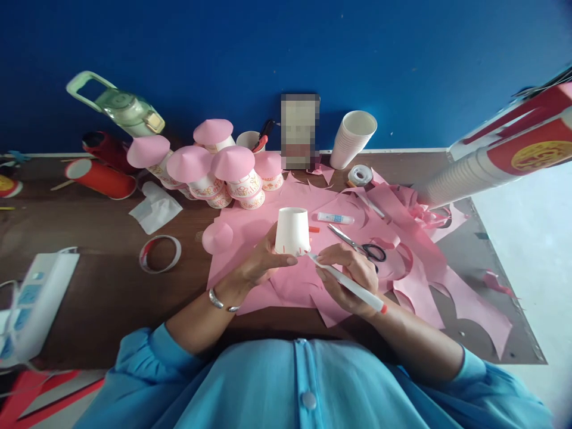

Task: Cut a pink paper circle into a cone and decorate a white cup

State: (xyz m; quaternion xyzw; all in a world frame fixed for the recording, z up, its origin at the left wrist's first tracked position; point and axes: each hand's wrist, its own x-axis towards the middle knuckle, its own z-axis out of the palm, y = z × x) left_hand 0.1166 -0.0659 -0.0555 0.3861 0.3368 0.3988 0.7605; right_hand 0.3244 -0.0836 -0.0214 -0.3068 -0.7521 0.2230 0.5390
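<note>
In my left hand (267,255) is a white paper cup (292,229), held upside down with its rim low. Short red strokes show on the cup near that rim. My right hand (351,275) grips a white marker pen (353,287) with a red end, its tip at the cup's lower right edge. Just behind the right hand lie black-handled scissors (357,243). A glue stick (335,218) and an orange-red pen cap (314,229) rest on pink paper (259,286) beyond the cup. Left of my hand sits a pink paper cone (217,238).
Several decorated cups with pink cone roofs (233,164) stand at the back left. Stacked white cups (353,140) are behind, near a tape roll (360,174). Another tape roll (159,254), a tissue (156,207) and a power strip (38,304) lie leftward. Pink offcuts (469,298) spread rightward.
</note>
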